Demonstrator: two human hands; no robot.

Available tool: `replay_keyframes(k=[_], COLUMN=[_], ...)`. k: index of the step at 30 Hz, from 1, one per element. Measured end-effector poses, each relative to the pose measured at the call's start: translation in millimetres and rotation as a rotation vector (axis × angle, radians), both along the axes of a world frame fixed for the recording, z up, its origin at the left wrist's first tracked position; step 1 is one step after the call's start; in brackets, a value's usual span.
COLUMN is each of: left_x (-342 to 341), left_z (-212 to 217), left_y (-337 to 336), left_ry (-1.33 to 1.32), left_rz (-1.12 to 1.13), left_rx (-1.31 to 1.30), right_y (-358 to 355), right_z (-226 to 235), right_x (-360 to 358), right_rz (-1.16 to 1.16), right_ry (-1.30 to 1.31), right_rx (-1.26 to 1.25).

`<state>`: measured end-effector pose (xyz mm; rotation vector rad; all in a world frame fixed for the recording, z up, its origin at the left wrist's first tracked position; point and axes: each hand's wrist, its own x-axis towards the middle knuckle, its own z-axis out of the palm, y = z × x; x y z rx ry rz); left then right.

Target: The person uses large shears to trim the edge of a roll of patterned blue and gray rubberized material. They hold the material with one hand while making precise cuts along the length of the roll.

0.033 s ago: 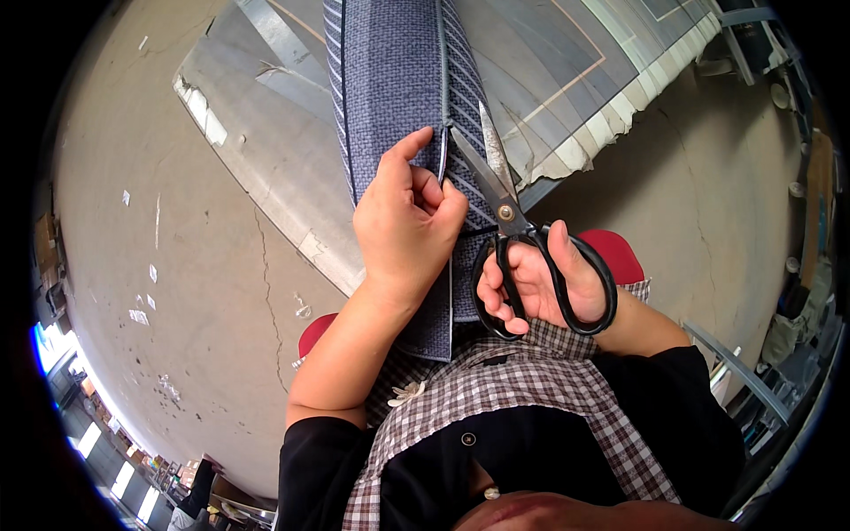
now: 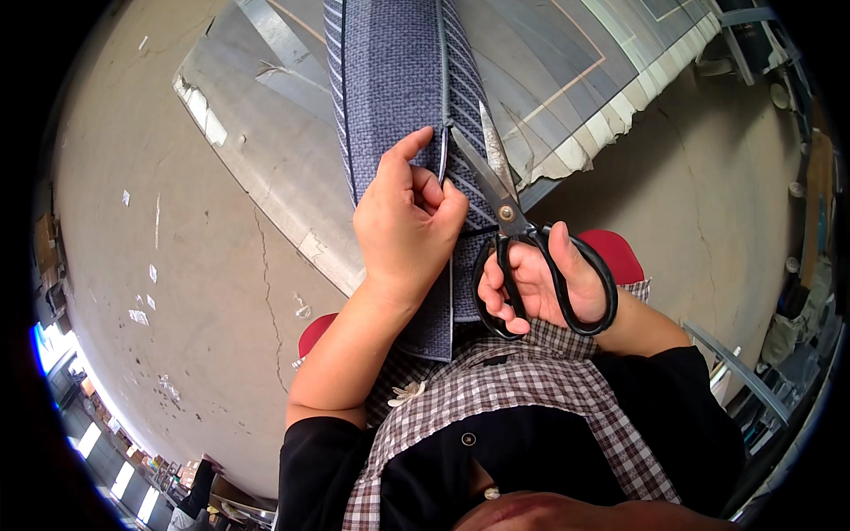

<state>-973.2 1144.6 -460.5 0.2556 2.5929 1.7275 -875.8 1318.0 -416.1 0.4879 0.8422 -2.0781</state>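
Note:
A long piece of blue-grey woven fabric (image 2: 390, 80) with striped sides and dark and light edging runs from my lap onto the table. My left hand (image 2: 407, 208) pinches the fabric's thin piped edge between thumb and curled fingers, its index finger stretched toward the seam. Black-handled scissors (image 2: 506, 212) are in my right hand (image 2: 544, 283), with fingers and thumb through the loops. Their blades are spread apart and point away from me. One blade tip is close to the seam just beyond my left index finger; whether it touches cannot be made out.
Under the fabric is a grey table (image 2: 292, 203) with a sheet-covered top and worn, taped edges. Parts of a red seat (image 2: 615, 255) show on both sides of me. A metal bar (image 2: 739, 372) stands at the right. Paper scraps (image 2: 139, 316) lie on the cracked floor.

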Motion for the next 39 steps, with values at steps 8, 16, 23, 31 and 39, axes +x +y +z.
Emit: replay_keyframes(k=[8, 16, 23, 31, 39], left_x=[0.1, 0.5, 2.9, 1.5, 1.8], left_z=[2.7, 2.6, 5.6, 5.1, 7.4], left_y=[-6.3, -11.0, -12.8, -11.6, -19.3], left_ry=[-0.008, -0.004, 0.026, 0.054, 0.018], left_rz=[-0.007, -0.006, -0.013, -0.044, -0.073], left_rx=[0.005, -0.002, -0.056, -0.088, -0.07], right_y=[-6.5, -13.2, -26.1, -48.0, -59.8], right_z=[2.7, 5.1, 6.6, 7.2, 18.6], right_x=[6.1, 4.0, 0.2, -1.7, -2.8], right_rz=[0.032, -0.007, -0.048, -0.079, -0.054], right_ry=[0.032, -0.028, -0.037, -0.047, -0.074], right_rx=[0.002, -0.032, 0.033, 0.209, 0.455])
